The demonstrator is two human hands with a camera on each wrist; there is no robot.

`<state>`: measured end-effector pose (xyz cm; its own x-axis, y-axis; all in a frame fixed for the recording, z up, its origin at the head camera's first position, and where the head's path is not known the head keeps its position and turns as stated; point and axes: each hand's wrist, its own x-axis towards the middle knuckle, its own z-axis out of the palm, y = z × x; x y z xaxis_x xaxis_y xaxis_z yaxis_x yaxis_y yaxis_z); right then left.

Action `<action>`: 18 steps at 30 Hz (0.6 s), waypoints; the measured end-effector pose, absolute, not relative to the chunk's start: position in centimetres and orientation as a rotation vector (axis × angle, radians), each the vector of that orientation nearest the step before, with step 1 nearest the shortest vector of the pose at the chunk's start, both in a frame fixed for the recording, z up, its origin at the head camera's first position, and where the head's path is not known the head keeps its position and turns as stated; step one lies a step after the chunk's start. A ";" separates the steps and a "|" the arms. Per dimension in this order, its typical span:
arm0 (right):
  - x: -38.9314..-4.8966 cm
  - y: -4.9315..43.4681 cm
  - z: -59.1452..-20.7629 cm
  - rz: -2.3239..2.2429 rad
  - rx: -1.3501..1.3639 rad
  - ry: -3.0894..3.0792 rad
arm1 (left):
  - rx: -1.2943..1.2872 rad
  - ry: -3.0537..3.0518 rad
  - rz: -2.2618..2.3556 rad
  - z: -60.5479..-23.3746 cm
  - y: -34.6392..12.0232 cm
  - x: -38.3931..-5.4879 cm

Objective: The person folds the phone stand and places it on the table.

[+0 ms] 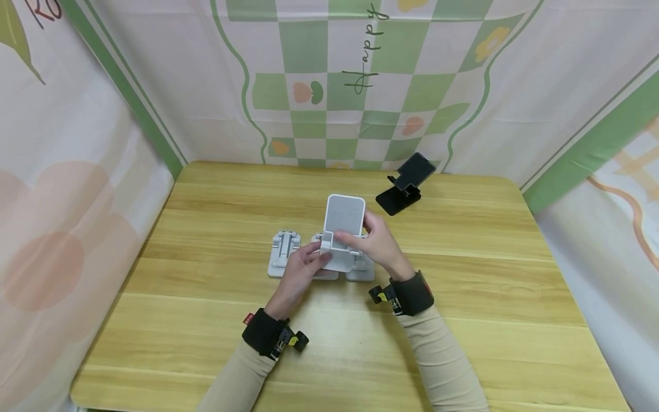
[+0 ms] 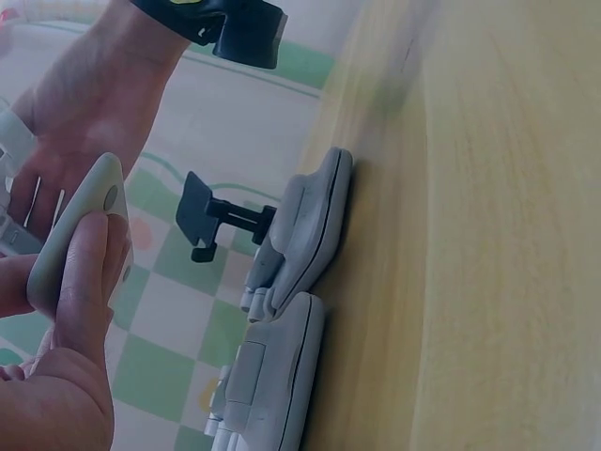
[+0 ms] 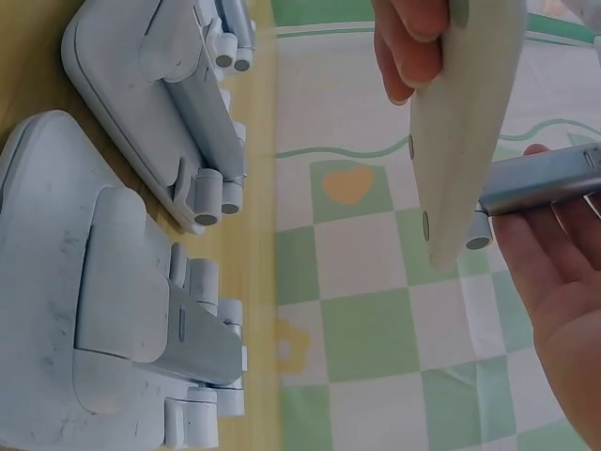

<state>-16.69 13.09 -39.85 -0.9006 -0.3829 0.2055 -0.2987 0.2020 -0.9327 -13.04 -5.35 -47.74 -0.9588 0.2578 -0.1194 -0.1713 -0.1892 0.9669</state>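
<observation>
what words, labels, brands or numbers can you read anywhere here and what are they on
"Happy": dark script running sideways up the back cloth.
"RO": probable reading, cut off at the top edge, on the left cloth.
Red tag on the left wristband: too small to read.
No legible lettering on the held white stand or the black stand.

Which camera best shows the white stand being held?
Head view: it shows the white stand's plate and base together, though the left hand and right hand cover parts. The left wrist view catches mainly the base's edge and underside; the right wrist view, the base nearly edge-on and a grey arm.
</observation>
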 end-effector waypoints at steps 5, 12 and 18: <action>-17.2 13.3 -40.8 -1.825 -0.668 2.371 | 0.108 1.801 2.244 -47.9 -5.2 -12.9; -18.0 13.6 -42.5 -1.835 -0.700 2.395 | 0.102 1.798 2.228 -48.0 -5.2 -12.8; -18.1 13.6 -42.9 -1.830 -0.685 2.441 | 0.105 1.787 2.192 -47.9 -5.2 -12.7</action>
<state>-18.12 13.64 -42.86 -0.9038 -0.3509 0.2447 -0.3333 0.2189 -0.9171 -12.74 -5.19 -47.88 -0.9492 0.2829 -0.1374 -0.1916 -0.1739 0.9659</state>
